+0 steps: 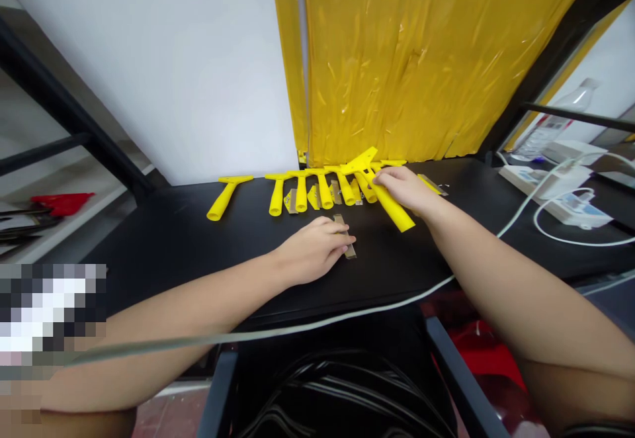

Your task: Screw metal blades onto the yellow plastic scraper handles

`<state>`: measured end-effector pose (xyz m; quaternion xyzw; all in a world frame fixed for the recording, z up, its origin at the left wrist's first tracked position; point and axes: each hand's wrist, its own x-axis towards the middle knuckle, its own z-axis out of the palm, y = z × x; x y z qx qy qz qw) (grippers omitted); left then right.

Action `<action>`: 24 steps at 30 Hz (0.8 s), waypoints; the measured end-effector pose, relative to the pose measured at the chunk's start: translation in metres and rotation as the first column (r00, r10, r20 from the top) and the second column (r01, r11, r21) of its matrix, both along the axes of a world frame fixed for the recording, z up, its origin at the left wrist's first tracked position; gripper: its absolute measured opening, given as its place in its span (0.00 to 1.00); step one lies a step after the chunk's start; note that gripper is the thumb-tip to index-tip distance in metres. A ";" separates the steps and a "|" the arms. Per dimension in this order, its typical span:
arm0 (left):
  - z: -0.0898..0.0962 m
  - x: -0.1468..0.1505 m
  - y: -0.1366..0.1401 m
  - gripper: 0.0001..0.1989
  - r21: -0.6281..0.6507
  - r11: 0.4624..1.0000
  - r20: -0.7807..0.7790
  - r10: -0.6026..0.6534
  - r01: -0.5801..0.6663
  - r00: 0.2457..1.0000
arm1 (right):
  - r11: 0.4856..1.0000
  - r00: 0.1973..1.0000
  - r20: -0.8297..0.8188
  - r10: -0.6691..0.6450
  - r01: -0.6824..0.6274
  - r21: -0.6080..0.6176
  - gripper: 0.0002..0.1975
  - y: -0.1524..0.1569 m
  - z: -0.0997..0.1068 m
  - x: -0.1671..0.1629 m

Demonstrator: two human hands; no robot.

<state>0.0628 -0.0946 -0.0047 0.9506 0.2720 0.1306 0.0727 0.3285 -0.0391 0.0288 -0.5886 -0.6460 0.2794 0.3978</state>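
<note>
My right hand (403, 188) is closed round a yellow T-shaped handle (394, 210), its wide flat head up and its tube pointing down to the right. My left hand (315, 247) has its fingers pressed together on a thin grey-brown strip (350, 251) lying on the black table (238, 253). Behind the hands, several more yellow T-shaped handles (300, 193) lie in a row, tubes facing me. Small yellow and brown flat pieces (313, 196) lie between them. A single yellow T-shaped handle (225, 198) rests apart at the left end.
Yellow film (397, 61) and a white panel (188, 67) stand along the table's back. White power strips (560, 193) with cables sit at the right, near a clear bottle (555, 120). A pale cable (317, 322) crosses in front of the table's near edge.
</note>
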 end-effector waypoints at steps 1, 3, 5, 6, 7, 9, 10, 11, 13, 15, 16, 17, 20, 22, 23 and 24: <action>0.000 0.000 0.001 0.19 0.012 1.000 -0.006 -0.013 0.013 1.000 | 1.000 0.999 0.034 0.011 -0.012 0.014 0.11 -0.001 -0.002 0.000; 0.002 -0.002 0.002 0.19 0.027 0.999 -0.008 -0.038 0.038 0.999 | 0.999 0.997 0.071 0.038 -0.040 0.023 0.13 -0.002 -0.004 0.002; 0.004 -0.007 0.003 0.19 0.023 0.998 -0.011 -0.062 0.063 0.998 | 0.998 0.995 0.085 0.061 -0.063 0.022 0.14 -0.003 -0.006 0.004; 0.005 -0.011 0.003 0.19 0.018 0.997 -0.014 -0.072 0.072 0.997 | 0.997 0.993 0.092 0.068 -0.070 0.017 0.14 -0.003 -0.006 0.005; 0.006 -0.015 0.002 0.18 0.014 0.997 -0.016 -0.076 0.076 0.997 | 0.997 0.992 0.102 0.071 -0.072 0.014 0.14 -0.003 -0.007 0.005; 0.008 -0.026 0.002 0.18 0.015 0.997 -0.014 -0.069 0.069 0.997 | 0.998 0.991 0.118 0.066 -0.068 0.006 0.14 -0.003 -0.007 0.007; 0.009 -0.033 0.001 0.18 0.019 0.998 -0.011 -0.059 0.059 0.998 | 0.998 0.990 0.125 0.063 -0.064 0.001 0.14 -0.003 -0.007 0.007; 0.010 -0.040 0.001 0.18 0.024 0.998 -0.011 -0.050 0.050 0.999 | 0.998 0.990 0.131 0.059 -0.059 -0.001 0.13 -0.003 -0.007 0.007; 0.011 -0.055 0.001 0.17 0.028 0.999 -0.016 -0.017 0.017 1.000 | 0.999 0.989 0.139 0.051 -0.051 -0.001 0.13 -0.004 -0.007 0.007; 0.010 -0.070 0.001 0.17 0.028 0.999 -0.024 0.019 -0.018 1.000 | 0.999 0.988 0.145 0.052 -0.052 -0.001 0.13 -0.004 -0.007 0.007; 0.010 -0.076 0.002 0.18 0.025 0.999 -0.026 0.034 -0.033 0.999 | 0.998 0.988 0.145 0.059 -0.059 -0.004 0.13 -0.004 -0.007 0.006; 0.009 -0.081 0.002 0.18 0.019 0.999 -0.028 0.044 -0.044 0.999 | 0.997 0.987 0.142 0.071 -0.071 -0.007 0.13 -0.004 -0.007 0.006; 0.008 -0.088 0.002 0.18 0.007 0.998 -0.018 0.065 -0.065 0.998 | 0.994 0.989 0.101 0.110 -0.110 -0.004 0.12 -0.003 -0.009 0.007; 0.008 -0.085 0.001 0.18 0.003 0.997 -0.010 0.073 -0.073 0.997 | 0.993 0.991 0.065 0.117 -0.117 0.010 0.11 -0.002 -0.010 0.007; 0.008 -0.081 0.001 0.18 0.002 0.997 -0.007 0.071 -0.071 0.997 | 0.993 0.992 0.056 0.115 -0.116 0.017 0.11 -0.001 -0.010 0.007; 0.008 -0.077 0.000 0.18 0.002 0.998 -0.004 0.066 -0.066 0.998 | 0.993 0.992 0.058 0.113 -0.114 0.019 0.11 -0.001 -0.010 0.007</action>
